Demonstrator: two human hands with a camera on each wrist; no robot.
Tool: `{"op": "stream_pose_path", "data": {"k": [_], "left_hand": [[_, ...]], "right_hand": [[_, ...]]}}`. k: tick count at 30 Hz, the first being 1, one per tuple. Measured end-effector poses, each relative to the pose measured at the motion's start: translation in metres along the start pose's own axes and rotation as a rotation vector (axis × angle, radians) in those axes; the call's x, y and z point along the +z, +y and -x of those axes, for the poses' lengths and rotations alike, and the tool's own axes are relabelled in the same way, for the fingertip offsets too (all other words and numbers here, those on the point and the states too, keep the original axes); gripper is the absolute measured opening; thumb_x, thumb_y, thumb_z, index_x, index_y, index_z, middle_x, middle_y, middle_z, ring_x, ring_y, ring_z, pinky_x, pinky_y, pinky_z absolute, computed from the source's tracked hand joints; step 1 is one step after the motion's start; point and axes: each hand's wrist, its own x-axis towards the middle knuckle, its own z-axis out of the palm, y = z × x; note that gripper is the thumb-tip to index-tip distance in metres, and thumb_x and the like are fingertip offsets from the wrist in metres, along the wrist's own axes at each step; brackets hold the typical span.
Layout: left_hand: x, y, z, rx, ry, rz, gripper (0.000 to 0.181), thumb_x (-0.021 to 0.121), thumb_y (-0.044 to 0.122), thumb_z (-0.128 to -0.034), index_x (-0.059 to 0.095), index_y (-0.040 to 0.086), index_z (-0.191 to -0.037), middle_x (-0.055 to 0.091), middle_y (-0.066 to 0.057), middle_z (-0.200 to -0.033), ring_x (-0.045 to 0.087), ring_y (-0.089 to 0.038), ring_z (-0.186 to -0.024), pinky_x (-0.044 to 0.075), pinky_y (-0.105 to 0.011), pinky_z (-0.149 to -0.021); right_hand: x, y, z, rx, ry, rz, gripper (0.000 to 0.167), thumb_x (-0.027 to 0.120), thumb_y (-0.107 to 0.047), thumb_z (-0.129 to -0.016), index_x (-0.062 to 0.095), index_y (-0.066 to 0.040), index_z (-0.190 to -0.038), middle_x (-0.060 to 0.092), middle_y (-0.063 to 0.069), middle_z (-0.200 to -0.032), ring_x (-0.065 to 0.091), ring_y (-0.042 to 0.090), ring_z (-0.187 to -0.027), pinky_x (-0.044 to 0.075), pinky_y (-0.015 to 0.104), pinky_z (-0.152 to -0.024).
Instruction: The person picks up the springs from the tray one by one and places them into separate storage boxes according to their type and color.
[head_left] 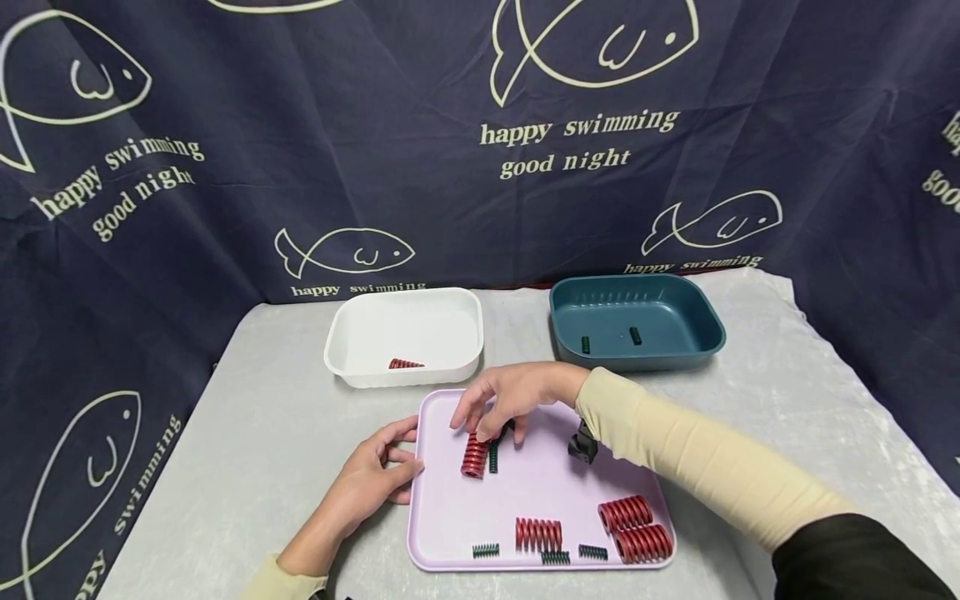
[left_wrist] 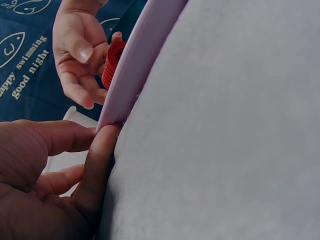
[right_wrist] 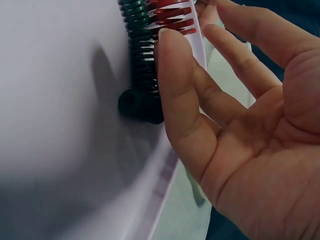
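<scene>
Thumb and fingers of my left hand [head_left: 363, 487] [left_wrist: 55, 170] pinch the left edge of the lilac tray [head_left: 547, 483] [left_wrist: 131, 75]. Over the tray's upper left part, my right hand [head_left: 517, 394] [left_wrist: 75, 60] [right_wrist: 235, 125] has its fingers spread and relaxed around a red spring [head_left: 473, 460] [left_wrist: 110, 62] [right_wrist: 175, 17]. A thin green spring [head_left: 492, 458] [right_wrist: 134, 17] lies beside it. The right wrist view shows more dark green coils [right_wrist: 140, 106] near the fingers; whether a fingertip touches them I cannot tell.
Behind the tray stand a white bin [head_left: 405, 379] holding a red spring [head_left: 405, 364] and a teal bin [head_left: 637, 363] with two dark springs [head_left: 636, 336]. Red springs [head_left: 537, 533] and green springs [head_left: 486, 550] lie along the tray's near side. A black object [head_left: 582, 443] is near the right sleeve.
</scene>
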Motion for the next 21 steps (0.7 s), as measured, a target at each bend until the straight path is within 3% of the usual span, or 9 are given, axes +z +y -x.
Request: {"op": "stream_pose_path", "data": {"k": [9, 17, 21], "left_hand": [[0.0, 0.0, 0.0, 0.002, -0.001, -0.006, 0.063, 0.072, -0.004, -0.0899, 0.053, 0.009, -0.149, 0.056, -0.014, -0.132, 0.064, -0.023, -0.099, 0.064, -0.04, -0.059], [0.0, 0.0, 0.0, 0.005, 0.009, -0.007, 0.063, 0.073, -0.004, -0.0899, 0.053, 0.008, -0.149, 0.056, -0.015, -0.132, 0.064, -0.023, -0.098, 0.064, -0.041, -0.059], [0.0, 0.0, 0.001, 0.012, 0.009, -0.01, 0.063, 0.073, -0.004, -0.0897, 0.053, 0.007, -0.149, 0.056, -0.015, -0.132, 0.064, -0.022, -0.097, 0.064, -0.04, -0.059]], "right_hand": [[0.012, 0.001, 0.002, -0.005, 0.034, 0.066, 0.038, 0.077, 0.006, -0.086, 0.078, -0.014, -0.119, 0.072, 0.001, -0.11, 0.07, 0.017, -0.082, 0.061, 0.036, -0.051], [0.026, 0.0, 0.005, -0.054, 0.094, 0.213, 0.035, 0.081, 0.005, -0.082, 0.081, -0.017, -0.109, 0.073, -0.002, -0.098, 0.065, 0.015, -0.066, 0.054, 0.028, -0.045], [0.029, -0.001, 0.006, -0.047, 0.103, 0.198, 0.032, 0.081, 0.005, -0.084, 0.081, -0.018, -0.106, 0.073, 0.001, -0.094, 0.067, 0.019, -0.065, 0.055, 0.031, -0.045]]}}
